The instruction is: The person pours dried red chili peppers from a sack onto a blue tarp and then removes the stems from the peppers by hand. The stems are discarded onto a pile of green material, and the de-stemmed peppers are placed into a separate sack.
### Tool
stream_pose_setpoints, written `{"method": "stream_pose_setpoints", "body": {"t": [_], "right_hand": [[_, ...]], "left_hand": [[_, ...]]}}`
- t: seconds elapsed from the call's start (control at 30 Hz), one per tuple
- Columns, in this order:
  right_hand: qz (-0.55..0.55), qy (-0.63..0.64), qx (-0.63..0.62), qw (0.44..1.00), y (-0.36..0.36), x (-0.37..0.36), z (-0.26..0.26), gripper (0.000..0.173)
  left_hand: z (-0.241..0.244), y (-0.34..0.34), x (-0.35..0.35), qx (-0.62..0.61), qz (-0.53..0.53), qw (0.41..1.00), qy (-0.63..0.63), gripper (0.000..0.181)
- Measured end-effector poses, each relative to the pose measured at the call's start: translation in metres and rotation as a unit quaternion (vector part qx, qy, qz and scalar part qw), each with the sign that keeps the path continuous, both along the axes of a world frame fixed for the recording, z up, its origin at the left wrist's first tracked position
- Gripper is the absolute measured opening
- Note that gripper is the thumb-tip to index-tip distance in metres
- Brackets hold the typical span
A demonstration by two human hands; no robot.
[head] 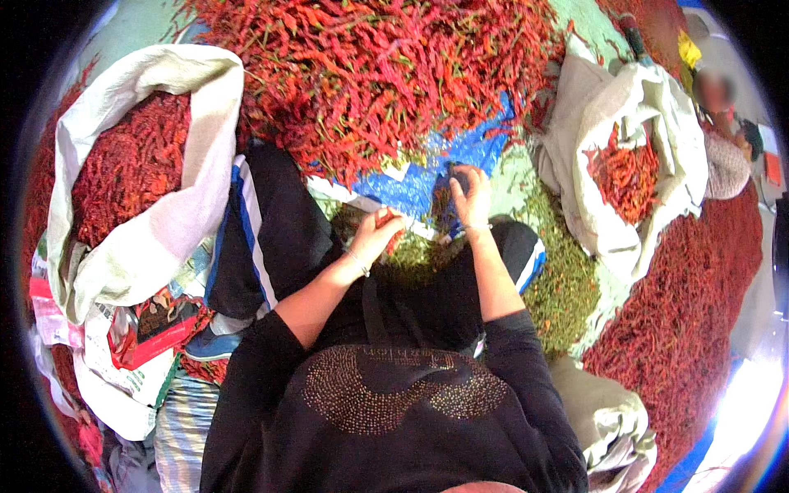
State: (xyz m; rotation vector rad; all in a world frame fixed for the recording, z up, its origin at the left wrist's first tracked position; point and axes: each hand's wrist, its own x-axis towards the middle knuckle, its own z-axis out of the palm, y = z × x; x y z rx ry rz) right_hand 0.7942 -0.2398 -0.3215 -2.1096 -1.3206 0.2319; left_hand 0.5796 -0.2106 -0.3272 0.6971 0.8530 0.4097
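Observation:
My left hand [375,235] is curled over my lap, thumb against the fingers. A bit of red chili pepper [394,242] shows just under its thumb, seemingly held in the hand. To the right, my right hand [473,196] is bent over the edge of a blue plastic sheet [400,192], with something dark near its fingertips that I cannot make out. A big heap of red chilies with green stems [382,74] lies in front of both hands. Between my legs is a pile of green stems [414,262], partly hidden by my left hand.
An open white woven sack [212,117] of chilies stands at left, another sack [678,129] at right. Green stems [555,289] cover the floor beside my right knee. More chilies [684,308] spread along the right. A person [727,154] sits beyond the right sack.

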Motion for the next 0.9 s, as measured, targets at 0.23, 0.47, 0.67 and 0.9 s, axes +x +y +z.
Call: {"method": "stream_pose_setpoints", "body": {"t": [0.23,0.47,0.67,0.9], "right_hand": [[-0.023,-0.005,-0.043,0.999,-0.025,-0.054,-0.05,0.014],[0.046,0.03,-0.179,0.982,-0.087,-0.123,-0.027,0.024],[0.177,0.199,-0.269,0.926,-0.13,-0.127,0.036,0.021],[0.067,0.242,-0.028,0.968,-0.147,-0.116,0.044,0.011]], "left_hand": [[0.01,0.015,-0.014,-0.145,0.072,0.985,-0.056,0.006],[0.011,0.022,-0.015,-0.133,0.076,0.986,-0.071,0.011],[0.017,0.023,-0.013,-0.121,0.077,0.989,-0.031,0.01],[0.005,0.014,0.017,-0.229,-0.019,0.973,-0.037,0.013]]}}
